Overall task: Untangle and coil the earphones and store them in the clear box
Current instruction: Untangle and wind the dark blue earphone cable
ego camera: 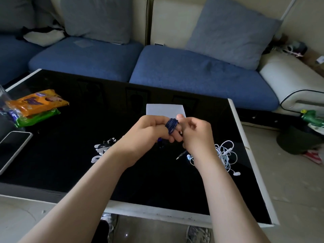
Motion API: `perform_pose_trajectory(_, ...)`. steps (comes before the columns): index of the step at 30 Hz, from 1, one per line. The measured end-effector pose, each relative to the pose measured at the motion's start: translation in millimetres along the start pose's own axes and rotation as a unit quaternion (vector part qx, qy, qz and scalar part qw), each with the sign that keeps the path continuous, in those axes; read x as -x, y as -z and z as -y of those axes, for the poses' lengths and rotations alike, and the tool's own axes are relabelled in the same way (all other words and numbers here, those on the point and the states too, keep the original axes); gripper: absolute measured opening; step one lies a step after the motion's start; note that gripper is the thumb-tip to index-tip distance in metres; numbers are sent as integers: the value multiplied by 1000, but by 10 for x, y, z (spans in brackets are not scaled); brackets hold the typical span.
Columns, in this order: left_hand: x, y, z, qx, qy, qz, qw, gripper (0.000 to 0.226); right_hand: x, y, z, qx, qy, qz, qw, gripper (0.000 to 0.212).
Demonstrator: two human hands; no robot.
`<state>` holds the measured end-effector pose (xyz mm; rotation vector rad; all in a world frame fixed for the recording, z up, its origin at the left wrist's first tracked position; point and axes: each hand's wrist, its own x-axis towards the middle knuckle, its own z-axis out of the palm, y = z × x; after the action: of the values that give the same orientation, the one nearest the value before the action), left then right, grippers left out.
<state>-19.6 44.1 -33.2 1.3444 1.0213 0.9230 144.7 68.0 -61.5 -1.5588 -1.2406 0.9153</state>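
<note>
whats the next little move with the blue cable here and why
Probably another turn: the blue cable is coiled round fingers of the left hand, the right hand is beside it, yet a plug on a loose end seems to lie on the table. Winding that in comes before the clear box.

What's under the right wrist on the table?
A tangle of white earphones on the black table, with a jack plug lying to its left. The right hand's wrist covers the tangle's left part, so the plug's cable can't be traced.
</note>
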Motion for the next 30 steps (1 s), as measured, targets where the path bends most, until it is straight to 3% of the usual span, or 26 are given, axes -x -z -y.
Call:
perform_pose_trajectory(4,-111,-10,-36,76,10,-39,996,34,0,3,-54,15,-40,41,998,45)
perform_pose_trajectory(7,-176,-37,-80,131,18,-67,989,43,73,-14,-49,72,-74,120,987,34)
perform_pose_trajectory(11,-223,-53,-39,36,41,-99,994,38,141,-36,24,102,-60,189,975,40)
perform_pose_trajectory(15,-280,-51,44,-92,59,-107,988,32,121,12,-3,92,-9,148,985,36)
perform_pose_trajectory(19,-296,-41,124,-233,85,-58,967,30,126,124,18,81,67,131,986,25)
perform_pose_trajectory(21,-273,-70,107,-234,95,-27,967,35,138,188,29,58,111,105,987,23)
perform_pose_trajectory(26,-211,-113,-31,-116,74,33,990,31,186,225,14,47,211,7,976,7)
perform_pose_trajectory(30,-134,-140,-109,-127,78,85,985,31,237,199,58,60,247,-26,967,13)
